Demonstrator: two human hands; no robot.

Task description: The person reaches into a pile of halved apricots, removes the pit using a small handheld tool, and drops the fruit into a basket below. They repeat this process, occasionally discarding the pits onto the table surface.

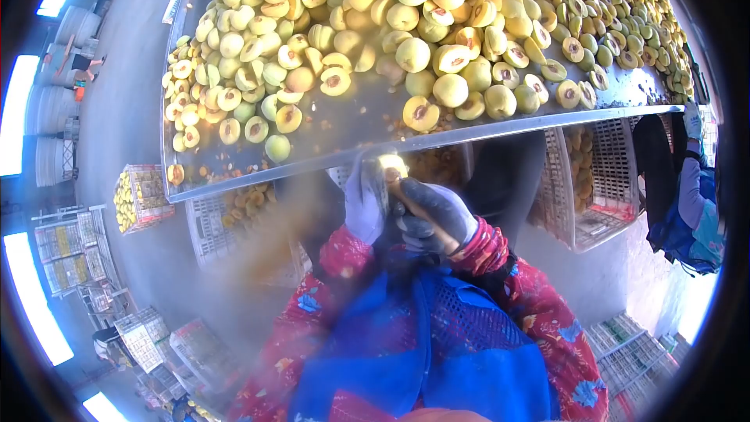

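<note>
My left hand point(364, 205), in a pale glove, is closed on a cut yellow peach half point(393, 166) just below the table's near edge. My right hand point(439, 217), in a grey-coated glove, wraps round a wooden-handled tool point(428, 211). The tool's upper end meets the peach half, and its working tip is hidden there. Beyond both hands, the metal table point(344, 121) bears a large heap of yellow-green peaches point(414, 55), many of them halved with brown pits or hollows showing.
Under the table edge stand plastic crates holding peach pieces, one at the right point(598, 223) and one at the left point(205, 223). Another crate of fruit point(139, 199) is on the floor. A co-worker in blue point(691, 219) is at the far right. Stacked crates point(74, 254) stand leftward.
</note>
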